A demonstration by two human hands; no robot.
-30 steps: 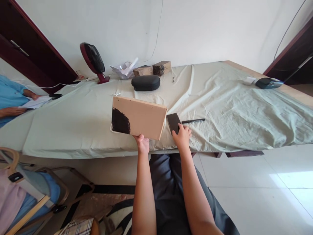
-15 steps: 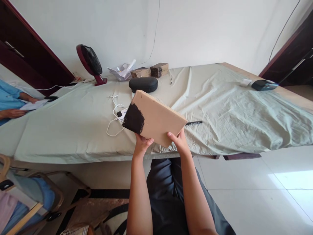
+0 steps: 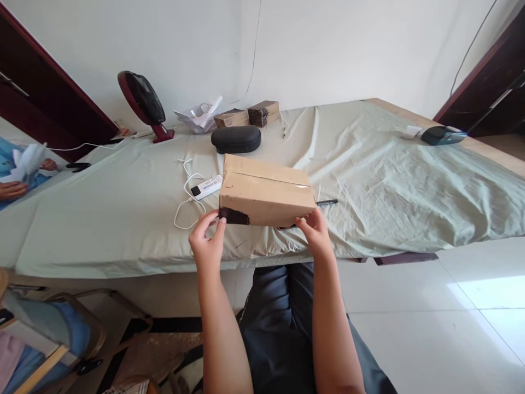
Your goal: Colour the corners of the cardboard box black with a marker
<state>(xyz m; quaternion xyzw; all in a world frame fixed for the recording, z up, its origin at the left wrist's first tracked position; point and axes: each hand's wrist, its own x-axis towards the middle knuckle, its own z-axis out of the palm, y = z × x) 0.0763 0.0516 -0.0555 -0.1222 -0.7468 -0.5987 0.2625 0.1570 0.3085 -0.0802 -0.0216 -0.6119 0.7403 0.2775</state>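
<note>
Between my hands is a brown cardboard box (image 3: 268,191), with a seam along its upper face and a black patch on its near left corner. My left hand (image 3: 208,235) pinches that blackened corner between thumb and fingers. At the near right corner, my right hand (image 3: 315,230) grips the box, its fingertips partly hidden behind it. A black pen (image 3: 327,202) lies on the cloth just past the right end. Beyond the left end rests a white power strip (image 3: 207,186) with a white cable (image 3: 180,212). Something dark, partly hidden, shows under the box's right end.
A pale cloth (image 3: 123,219) covers the table. Farther back are a black case (image 3: 235,140), two small cardboard boxes (image 3: 263,113), a plastic bag (image 3: 199,119) and a dark red fan (image 3: 143,101). A dark object (image 3: 442,135) sits far right. At left, another person's hands (image 3: 14,189) hold paper.
The box has tipped and levelled, so its seamed face now shows and the black patch looks smaller. My left hand has shifted left to the corner. The other person's paper is raised and crumpled.
</note>
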